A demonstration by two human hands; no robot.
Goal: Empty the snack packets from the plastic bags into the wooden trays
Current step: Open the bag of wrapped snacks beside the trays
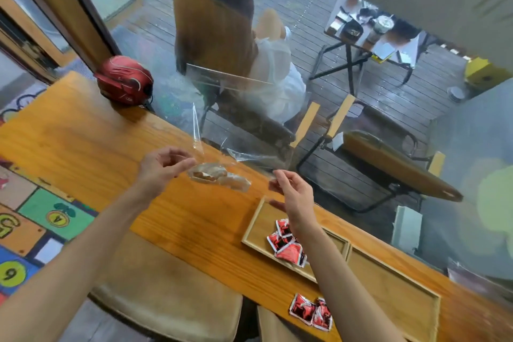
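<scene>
A clear plastic bag [219,175] with brownish snack packets inside hangs above the wooden counter, stretched between my hands. My left hand [161,166] pinches its left edge and my right hand [291,191] pinches its right edge. Below my right wrist lies a wooden tray [258,219] with several red snack packets [287,243] in it. A second wooden tray [394,280] sits to its right with nothing in it. Two red packets [311,312] lie on the counter in front of the trays.
A red helmet [125,79] rests at the counter's far left. Stools [172,286] stand under the near edge. Behind the window glass a person sits on a chair [211,36], with folding chairs and a cluttered table beyond. Another clear bag [477,277] lies at far right.
</scene>
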